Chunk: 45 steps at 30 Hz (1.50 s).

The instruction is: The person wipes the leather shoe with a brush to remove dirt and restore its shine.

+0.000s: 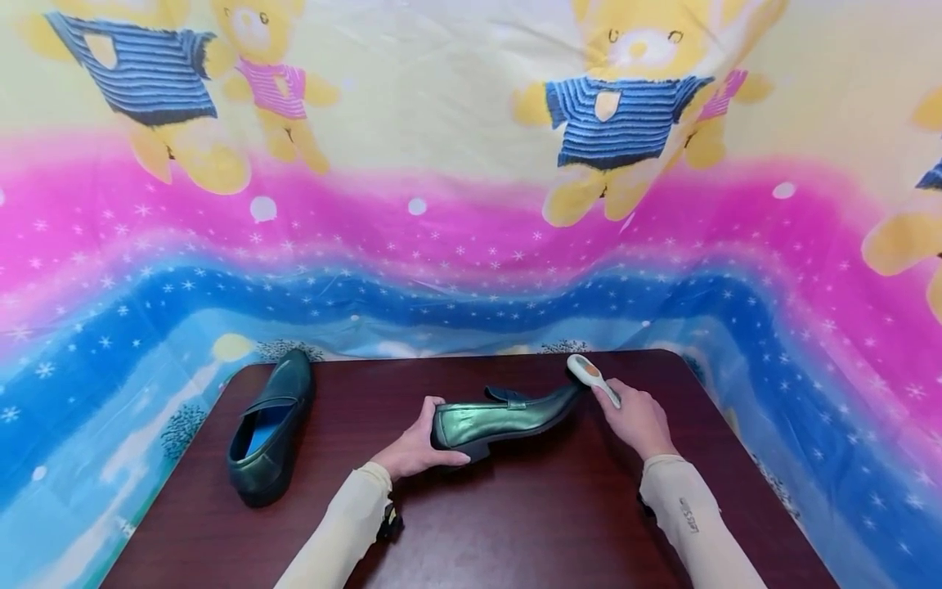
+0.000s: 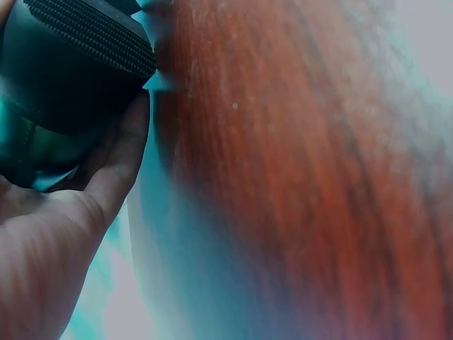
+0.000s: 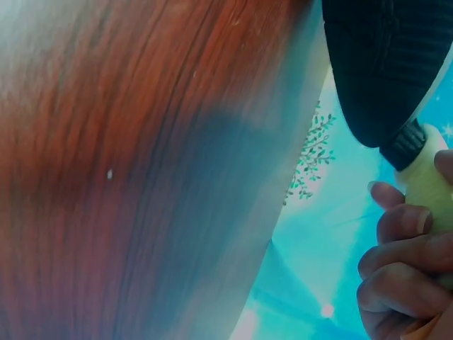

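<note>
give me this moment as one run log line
left hand: holds green shoe by heel | right hand: holds brush at its toe | other shoe: upright on table

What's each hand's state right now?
Left hand: closed, holding a green loafer.
Right hand: closed, holding a white brush.

Green shoe point(image 1: 508, 418), white black-bristled brush point(image 1: 586, 371)

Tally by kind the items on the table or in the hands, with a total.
Shoes: 2 (standing shoe on the table; held shoe in the left hand)
Brush: 1 (in the right hand)
Total: 3
</note>
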Each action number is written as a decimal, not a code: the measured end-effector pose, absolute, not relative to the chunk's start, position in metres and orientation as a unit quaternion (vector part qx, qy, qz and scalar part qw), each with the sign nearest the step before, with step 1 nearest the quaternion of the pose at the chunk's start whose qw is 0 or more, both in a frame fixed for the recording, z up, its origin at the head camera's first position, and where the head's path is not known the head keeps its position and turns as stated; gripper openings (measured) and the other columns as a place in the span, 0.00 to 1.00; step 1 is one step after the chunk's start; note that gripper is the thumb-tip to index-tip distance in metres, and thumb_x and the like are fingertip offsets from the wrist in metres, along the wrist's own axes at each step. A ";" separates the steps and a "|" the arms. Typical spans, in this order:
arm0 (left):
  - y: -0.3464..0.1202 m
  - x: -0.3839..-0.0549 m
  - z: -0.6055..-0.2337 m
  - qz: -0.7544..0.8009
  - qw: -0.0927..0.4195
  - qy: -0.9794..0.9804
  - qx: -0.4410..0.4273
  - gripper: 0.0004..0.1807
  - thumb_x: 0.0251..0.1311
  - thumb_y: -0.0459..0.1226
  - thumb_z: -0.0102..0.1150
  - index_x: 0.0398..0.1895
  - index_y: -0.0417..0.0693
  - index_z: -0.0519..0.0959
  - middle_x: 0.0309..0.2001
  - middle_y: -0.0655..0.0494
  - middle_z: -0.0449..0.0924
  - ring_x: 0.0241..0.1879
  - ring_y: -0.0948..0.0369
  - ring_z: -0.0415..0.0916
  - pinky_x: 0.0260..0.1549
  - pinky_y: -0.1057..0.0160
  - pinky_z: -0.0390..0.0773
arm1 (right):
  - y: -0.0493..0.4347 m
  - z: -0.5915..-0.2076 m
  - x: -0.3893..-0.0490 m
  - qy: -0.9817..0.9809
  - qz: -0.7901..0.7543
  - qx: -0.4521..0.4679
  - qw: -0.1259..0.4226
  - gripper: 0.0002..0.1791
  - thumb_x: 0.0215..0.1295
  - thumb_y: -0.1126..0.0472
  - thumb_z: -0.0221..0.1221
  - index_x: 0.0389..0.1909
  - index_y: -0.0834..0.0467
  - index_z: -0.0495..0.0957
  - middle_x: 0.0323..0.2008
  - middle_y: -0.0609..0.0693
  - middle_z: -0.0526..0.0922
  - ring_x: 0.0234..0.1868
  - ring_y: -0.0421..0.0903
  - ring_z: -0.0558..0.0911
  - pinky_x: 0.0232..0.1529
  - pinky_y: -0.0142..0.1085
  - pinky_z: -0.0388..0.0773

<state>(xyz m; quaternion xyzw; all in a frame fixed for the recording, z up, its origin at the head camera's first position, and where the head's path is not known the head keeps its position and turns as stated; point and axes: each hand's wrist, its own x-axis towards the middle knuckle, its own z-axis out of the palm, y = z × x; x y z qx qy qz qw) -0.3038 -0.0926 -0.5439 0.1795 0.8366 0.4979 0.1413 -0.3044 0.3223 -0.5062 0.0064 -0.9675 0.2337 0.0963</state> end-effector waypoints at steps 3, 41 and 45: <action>-0.091 -0.305 -0.544 0.495 0.124 0.840 0.184 0.54 0.49 0.55 0.80 0.70 0.54 0.53 0.62 0.46 0.72 0.57 0.55 0.74 0.59 0.51 0.73 | 0.320 -0.503 -0.301 -0.965 0.245 0.007 0.090 0.29 0.80 0.36 0.47 0.60 0.55 0.76 0.22 0.49 0.73 0.22 0.47 0.70 0.28 0.40 0.66; -0.089 -0.302 -0.536 0.413 0.032 0.880 0.232 0.36 0.53 0.50 0.80 0.61 0.64 0.67 0.65 0.57 0.73 0.61 0.54 0.73 0.59 0.45 0.76 | 0.262 -0.516 -0.241 -0.896 0.398 0.089 -0.175 0.27 0.80 0.39 0.49 0.61 0.57 0.62 0.25 0.59 0.76 0.11 0.52 0.77 0.12 0.46 0.75; -0.088 -0.301 -0.536 0.409 0.039 0.882 0.229 0.36 0.54 0.50 0.79 0.61 0.64 0.67 0.65 0.55 0.72 0.60 0.54 0.72 0.58 0.46 0.76 | 0.274 -0.517 -0.243 -0.919 0.358 0.064 -0.150 0.24 0.81 0.41 0.49 0.59 0.56 0.63 0.25 0.57 0.74 0.13 0.52 0.76 0.14 0.45 0.75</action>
